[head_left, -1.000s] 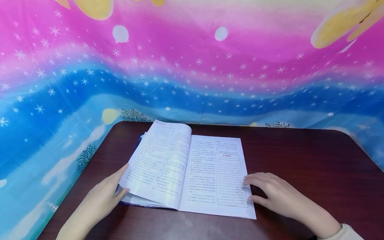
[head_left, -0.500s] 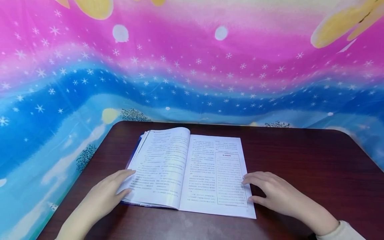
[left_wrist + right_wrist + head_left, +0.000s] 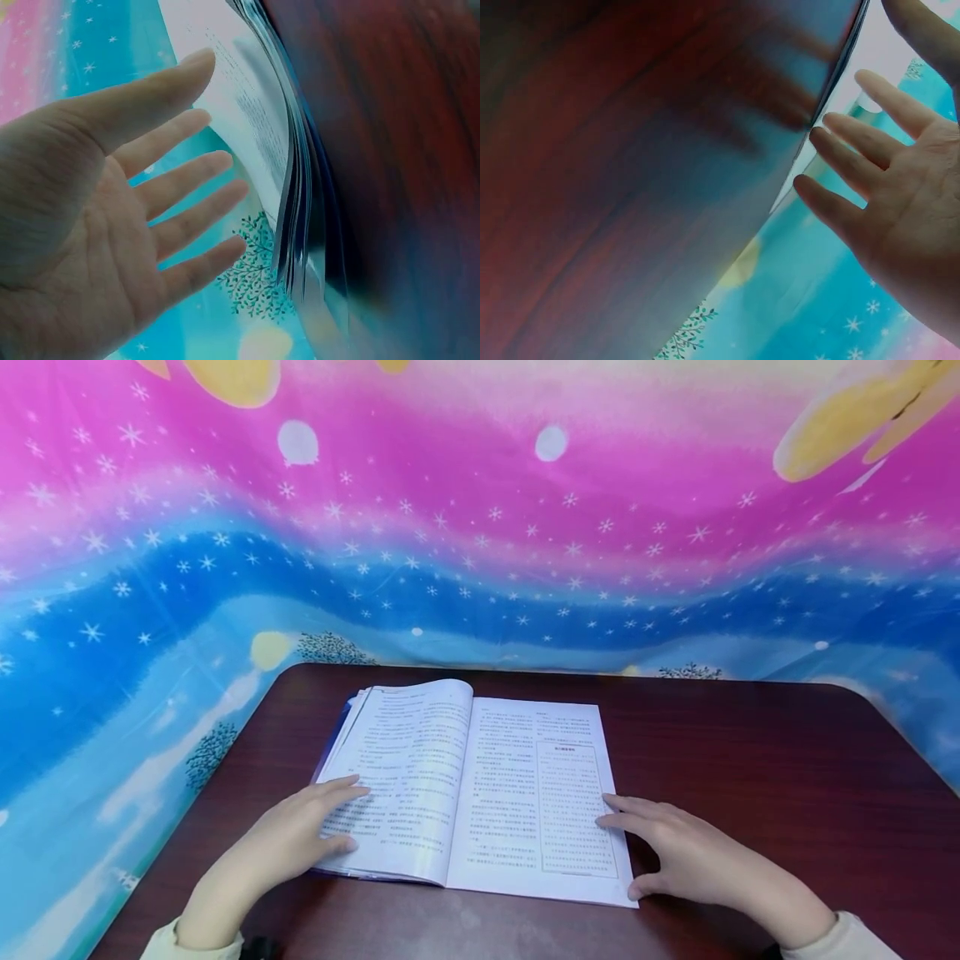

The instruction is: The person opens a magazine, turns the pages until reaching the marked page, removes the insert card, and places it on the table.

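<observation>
An open magazine [image 3: 506, 793] with printed text lies on the dark wooden table, its left pages bowed up near the spine. My left hand [image 3: 288, 827] is over the lower left page, fingers spread and fairly straight. In the left wrist view that hand [image 3: 142, 195] shows an empty palm beside the curved stack of pages [image 3: 247, 97]. At the right page's outer edge is my right hand [image 3: 690, 852], its fingertips over the margin and the thumb by the bottom corner. The right wrist view shows this hand [image 3: 892, 165] with extended fingers and nothing in the palm.
The brown table [image 3: 787, 760] has rounded far corners and a glossy surface. Behind it and along the left side hangs a pink and blue cloth [image 3: 465, 543] printed with snowflakes.
The raised left page has come down flat onto the left stack. My left hand let go of its edge and moved right over the page. The right hand's thumb has spread toward the bottom corner.
</observation>
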The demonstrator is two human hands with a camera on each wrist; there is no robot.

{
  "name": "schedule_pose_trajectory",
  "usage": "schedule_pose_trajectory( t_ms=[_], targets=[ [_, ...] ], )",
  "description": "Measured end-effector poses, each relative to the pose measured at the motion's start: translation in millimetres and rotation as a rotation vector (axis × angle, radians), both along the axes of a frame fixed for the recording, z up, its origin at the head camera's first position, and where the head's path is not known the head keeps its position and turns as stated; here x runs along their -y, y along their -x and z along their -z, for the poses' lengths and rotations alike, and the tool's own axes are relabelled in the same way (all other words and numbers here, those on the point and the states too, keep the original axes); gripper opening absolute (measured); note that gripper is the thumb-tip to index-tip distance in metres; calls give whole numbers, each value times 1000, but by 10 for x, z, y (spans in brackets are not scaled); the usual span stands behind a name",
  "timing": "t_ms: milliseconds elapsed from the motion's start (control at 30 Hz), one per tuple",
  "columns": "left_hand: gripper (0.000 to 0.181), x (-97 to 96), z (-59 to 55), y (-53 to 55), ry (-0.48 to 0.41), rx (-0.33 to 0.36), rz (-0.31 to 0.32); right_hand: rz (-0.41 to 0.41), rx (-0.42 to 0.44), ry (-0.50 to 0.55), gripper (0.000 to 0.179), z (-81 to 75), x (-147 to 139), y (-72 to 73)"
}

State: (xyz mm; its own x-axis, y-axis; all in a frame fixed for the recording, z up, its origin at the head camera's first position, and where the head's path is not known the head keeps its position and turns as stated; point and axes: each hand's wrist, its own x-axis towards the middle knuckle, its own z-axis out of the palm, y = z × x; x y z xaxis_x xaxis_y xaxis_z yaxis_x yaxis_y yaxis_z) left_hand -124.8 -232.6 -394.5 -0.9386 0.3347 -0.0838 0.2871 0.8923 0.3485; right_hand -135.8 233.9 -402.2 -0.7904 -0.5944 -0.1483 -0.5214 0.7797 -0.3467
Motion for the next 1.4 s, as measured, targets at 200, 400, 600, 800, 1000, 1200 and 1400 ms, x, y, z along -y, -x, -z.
schedule_pose_trajectory(
  t_ms=[200, 400, 600, 800, 1000, 1200, 1400],
  targets=[
    [61, -8, 11, 24, 0, 31, -9, 2, -33, -5, 70, 23, 18, -5],
    [60, -2, 18, 4, -5, 89, -49, 17, -55, 8, 66, -3, 58, 5],
    [60, -3, 31, -1, -6, 98, -67, 29, -97, 48, 64, -50, 64, 18],
    [55, -9, 28, 9, 2, 73, -76, 40, -166, 98, 53, -101, 79, 22],
    [45, -46, -6, 9, -19, -31, -39, 49, -220, 162, 37, -147, 130, 41],
    [38, -134, -58, 8, -52, -125, -14, 52, -285, 208, 33, -228, 221, 116],
    [36, -284, -100, -3, -85, -178, 17, 42, -340, 245, 34, -306, 349, 191]
  ],
)
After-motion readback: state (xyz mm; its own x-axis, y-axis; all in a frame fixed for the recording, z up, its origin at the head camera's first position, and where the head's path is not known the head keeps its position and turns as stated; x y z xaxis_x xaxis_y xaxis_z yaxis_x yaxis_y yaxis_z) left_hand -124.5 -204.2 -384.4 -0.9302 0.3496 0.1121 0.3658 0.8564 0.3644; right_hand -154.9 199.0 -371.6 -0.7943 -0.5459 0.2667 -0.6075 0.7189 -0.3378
